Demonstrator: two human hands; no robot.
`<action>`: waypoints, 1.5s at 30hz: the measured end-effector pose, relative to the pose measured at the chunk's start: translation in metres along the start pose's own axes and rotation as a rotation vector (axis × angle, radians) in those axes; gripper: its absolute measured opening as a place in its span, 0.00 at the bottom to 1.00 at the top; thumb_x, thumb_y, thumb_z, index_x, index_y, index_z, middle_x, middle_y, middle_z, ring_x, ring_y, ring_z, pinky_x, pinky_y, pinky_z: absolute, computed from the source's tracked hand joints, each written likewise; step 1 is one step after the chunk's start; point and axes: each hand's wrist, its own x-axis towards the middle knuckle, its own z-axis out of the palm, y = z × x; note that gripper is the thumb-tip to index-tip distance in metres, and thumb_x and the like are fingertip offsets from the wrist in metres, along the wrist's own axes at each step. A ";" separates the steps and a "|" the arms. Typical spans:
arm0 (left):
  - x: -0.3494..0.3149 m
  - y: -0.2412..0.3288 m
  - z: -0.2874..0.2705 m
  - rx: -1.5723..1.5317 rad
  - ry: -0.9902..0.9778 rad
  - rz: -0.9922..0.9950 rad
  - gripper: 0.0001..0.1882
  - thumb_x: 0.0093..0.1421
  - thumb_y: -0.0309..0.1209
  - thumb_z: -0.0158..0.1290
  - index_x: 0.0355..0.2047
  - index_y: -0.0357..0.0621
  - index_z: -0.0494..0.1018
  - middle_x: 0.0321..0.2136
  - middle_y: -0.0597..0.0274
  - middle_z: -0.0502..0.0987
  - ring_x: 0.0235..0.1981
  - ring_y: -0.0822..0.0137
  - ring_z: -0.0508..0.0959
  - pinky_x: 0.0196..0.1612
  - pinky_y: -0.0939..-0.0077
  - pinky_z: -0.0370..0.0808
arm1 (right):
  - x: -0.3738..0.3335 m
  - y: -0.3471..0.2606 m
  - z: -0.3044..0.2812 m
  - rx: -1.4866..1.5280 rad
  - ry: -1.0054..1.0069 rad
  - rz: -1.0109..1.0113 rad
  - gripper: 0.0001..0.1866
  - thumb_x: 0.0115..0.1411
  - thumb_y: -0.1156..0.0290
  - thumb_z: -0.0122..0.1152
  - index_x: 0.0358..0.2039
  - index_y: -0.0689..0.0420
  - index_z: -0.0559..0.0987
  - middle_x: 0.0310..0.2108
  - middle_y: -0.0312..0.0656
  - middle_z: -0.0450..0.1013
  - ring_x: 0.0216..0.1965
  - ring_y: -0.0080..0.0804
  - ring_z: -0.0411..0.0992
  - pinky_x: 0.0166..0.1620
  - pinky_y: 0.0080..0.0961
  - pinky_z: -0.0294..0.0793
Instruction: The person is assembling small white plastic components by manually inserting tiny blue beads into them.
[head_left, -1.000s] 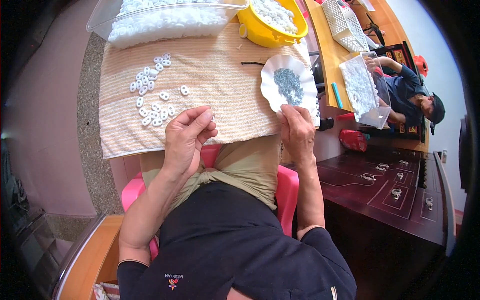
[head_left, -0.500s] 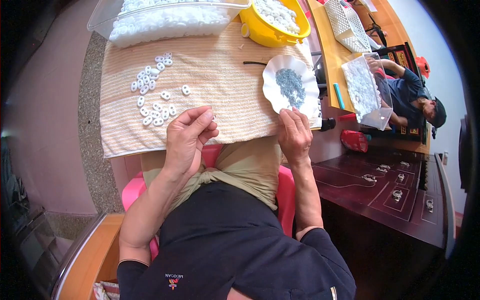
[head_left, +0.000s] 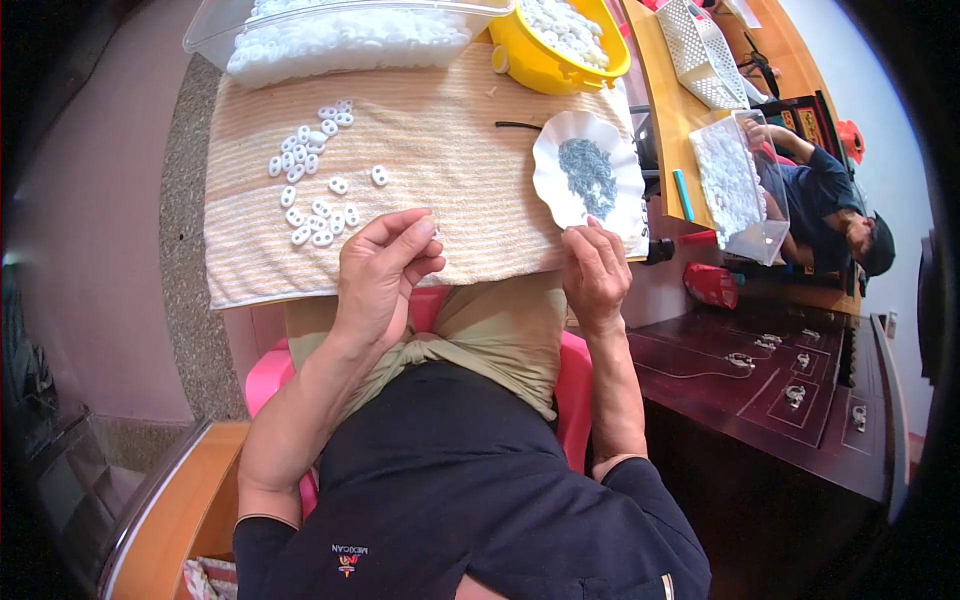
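My left hand (head_left: 378, 265) hovers over the towel's near edge. Its thumb and forefinger are pinched on a tiny whitish piece, mostly hidden by the fingertips. My right hand (head_left: 598, 275) is at the near rim of a white wavy-edged plate (head_left: 622, 205), fingers drawn together. What they pinch, if anything, is too small to make out. A heap of small grey-blue translucent bits (head_left: 588, 172) lies in that plate. Left of centre, several white oval pieces with two dark holes (head_left: 338, 186) are scattered on the striped towel (head_left: 450, 140).
At the back stand a clear bin of white pieces (head_left: 350, 50) and a yellow basin (head_left: 515, 62) holding more. A thin black stick (head_left: 517, 125) touches the plate. To the right, another person (head_left: 815, 190) reaches into a clear box of white pieces (head_left: 775, 235).
The whole view has shifted slightly, so the table things sit a little further right. Both hands keep nearly the same pose, the right one still at the plate's rim.
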 end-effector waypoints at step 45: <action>0.001 0.006 0.000 0.120 -0.269 -0.067 0.09 0.63 0.26 0.52 0.42 0.34 0.69 0.32 0.58 0.76 0.31 0.74 0.77 0.35 0.80 0.79 | 0.060 -0.078 0.032 1.043 -0.314 0.494 0.07 0.55 0.81 0.62 0.35 0.63 0.76 0.29 0.40 0.75 0.31 0.24 0.74 0.34 0.19 0.73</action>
